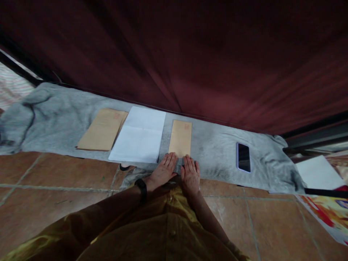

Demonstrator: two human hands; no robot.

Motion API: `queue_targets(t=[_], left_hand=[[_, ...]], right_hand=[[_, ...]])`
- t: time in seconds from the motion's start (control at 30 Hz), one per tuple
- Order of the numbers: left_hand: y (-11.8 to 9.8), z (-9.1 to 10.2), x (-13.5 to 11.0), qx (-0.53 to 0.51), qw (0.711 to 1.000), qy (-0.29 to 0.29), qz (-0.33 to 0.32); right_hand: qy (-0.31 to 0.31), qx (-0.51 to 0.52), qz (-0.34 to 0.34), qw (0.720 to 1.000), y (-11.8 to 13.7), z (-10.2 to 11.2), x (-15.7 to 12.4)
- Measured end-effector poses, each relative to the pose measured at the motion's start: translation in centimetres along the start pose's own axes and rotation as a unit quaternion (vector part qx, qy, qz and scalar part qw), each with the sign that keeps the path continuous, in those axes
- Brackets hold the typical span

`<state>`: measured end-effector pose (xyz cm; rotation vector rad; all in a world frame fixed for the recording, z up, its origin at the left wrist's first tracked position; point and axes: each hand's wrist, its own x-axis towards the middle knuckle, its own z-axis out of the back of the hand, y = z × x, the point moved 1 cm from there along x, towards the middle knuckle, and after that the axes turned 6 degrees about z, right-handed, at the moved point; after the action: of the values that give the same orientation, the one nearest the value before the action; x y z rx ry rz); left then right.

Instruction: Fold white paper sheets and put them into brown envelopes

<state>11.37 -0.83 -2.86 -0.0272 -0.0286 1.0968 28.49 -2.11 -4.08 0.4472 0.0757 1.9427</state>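
Envelope [180, 138], brown and narrow, lies flat on the grey blanket [54, 116], its long side running away from me. It looks thin, and I cannot tell whether anything is inside it.

My left hand [163, 169] and right hand [191, 175] rest palm down side by side on the near edge of the blanket. The fingers [170, 158] are stretched out flat and open, gripping nothing, with their tips just at the envelope's near edge. A black wristband [141, 188] sits on my left wrist.

Just left of the envelope lies a white paper [138, 135] with fold creases. Its left side overlaps a stack [102, 129] of larger brown envelopes, which are closed, so their contents are hidden. Well to the right, a phone [243, 157] lies with its dark screen up, also on the blanket.

The blanket is spread in a long strip over a floor [54, 192] of reddish-brown tiles, right under the hem of a dark red curtain [190, 54] that fills the upper view. At the far right a white sheet [318, 172] lies near a brightly coloured print [328, 212] on the floor. I am low over the tiles, with my yellow-brown clothes in the foreground.
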Motion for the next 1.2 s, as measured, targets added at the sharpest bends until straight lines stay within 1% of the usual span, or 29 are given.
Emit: queue_targets(t=[0.27,0.53,0.73,0.93,1.07,1.2], left_hand=[[0.3,0.0,-0.3,0.01,1.0,0.0,0.009],[0.6,0.1,-0.8,0.008,1.0,0.008,0.025],[0.9,-0.6,-0.9,-0.004,0.999,-0.004,0.036],[0.9,-1.1,-1.2,-0.021,0.998,-0.021,0.056],[0.9,-0.8,-1.1,-0.019,0.998,-0.021,0.054],[1.2,-0.7,-1.0,-0.021,0.998,-0.027,0.051]], right_hand=[[-0.022,-0.014,-0.011,1.0,-0.7,-0.1,-0.6],[-0.02,-0.013,-0.02,1.0,-0.7,0.1,-0.6],[-0.025,-0.008,-0.029,0.999,-0.8,0.3,-0.7],[-0.023,0.002,-0.043,0.999,-0.5,1.1,-0.6],[-0.028,0.014,-0.021,0.999,-0.1,1.2,-0.2],[-0.011,0.024,0.012,1.0,0.8,0.6,0.6]])
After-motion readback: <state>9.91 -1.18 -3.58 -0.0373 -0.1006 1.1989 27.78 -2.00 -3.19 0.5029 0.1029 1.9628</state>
